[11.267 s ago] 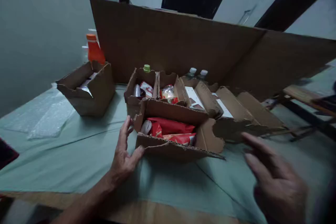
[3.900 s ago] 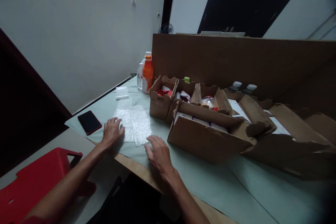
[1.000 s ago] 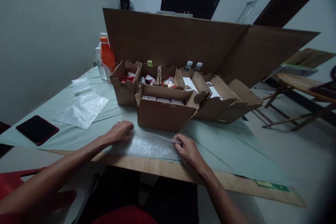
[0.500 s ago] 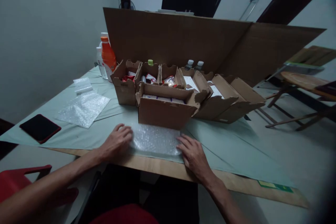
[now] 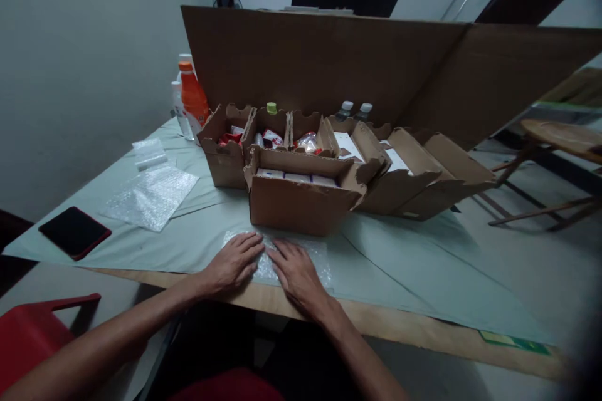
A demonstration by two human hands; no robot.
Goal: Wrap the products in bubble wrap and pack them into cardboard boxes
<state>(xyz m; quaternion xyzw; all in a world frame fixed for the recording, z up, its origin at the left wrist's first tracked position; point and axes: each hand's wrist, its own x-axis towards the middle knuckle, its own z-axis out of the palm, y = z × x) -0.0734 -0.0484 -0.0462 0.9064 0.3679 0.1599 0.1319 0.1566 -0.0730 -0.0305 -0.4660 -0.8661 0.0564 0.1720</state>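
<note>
A sheet of bubble wrap [image 5: 316, 254] lies flat on the pale green table cover, just in front of a brown cardboard box [image 5: 301, 203]. My left hand [image 5: 234, 263] and my right hand [image 5: 295, 273] both rest on the sheet, side by side, fingers stretched out flat and nearly touching in the middle. The box holds several flat white packets. Most of the sheet is hidden under my hands.
Behind stand more open cardboard boxes [image 5: 226, 147] with snack packets, an orange bottle [image 5: 192, 100], small capped bottles and a tall cardboard wall [image 5: 329, 69]. More bubble wrap [image 5: 151, 196] and a dark phone [image 5: 74, 231] lie left. A red chair [image 5: 32, 338] sits lower left.
My hands have slid inward from the two ends of the bubble wrap sheet and now meet at its middle. The view has shifted slightly.
</note>
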